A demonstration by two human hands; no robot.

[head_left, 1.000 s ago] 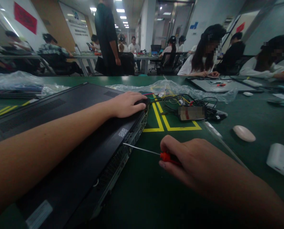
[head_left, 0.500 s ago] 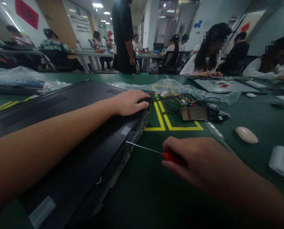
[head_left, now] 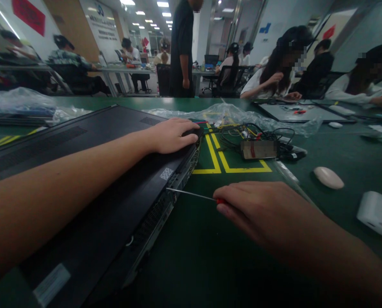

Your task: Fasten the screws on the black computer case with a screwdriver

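Observation:
A black desktop computer case (head_left: pixel 114 128) lies flat on the green table, its rear panel with vents and ports facing right. My left hand (head_left: pixel 174 136) rests on the far right corner of its top, fingers stretched out and thumb apart. Closed around a red handle, my right hand (head_left: pixel 258 209) holds a screwdriver (head_left: pixel 191 193) nearly level. The screwdriver's thin metal shaft points left, and its tip meets the upper edge of the rear panel, below a small patterned sticker (head_left: pixel 167 173). Most of the handle is hidden inside my fingers.
Beyond the case are clear plastic wrap (head_left: pixel 242 112), tangled black cables (head_left: pixel 284 145) and a boxy power adapter (head_left: pixel 260 149). A pale mouse-like object (head_left: pixel 328 177) and a white block (head_left: pixel 377 216) lie to the right. Several people sit across the room; one person (head_left: pixel 182 47) stands.
My right hand has turned over the handle, so less red shows. The screwdriver tip stays at the panel edge. My left hand has not moved on the case.

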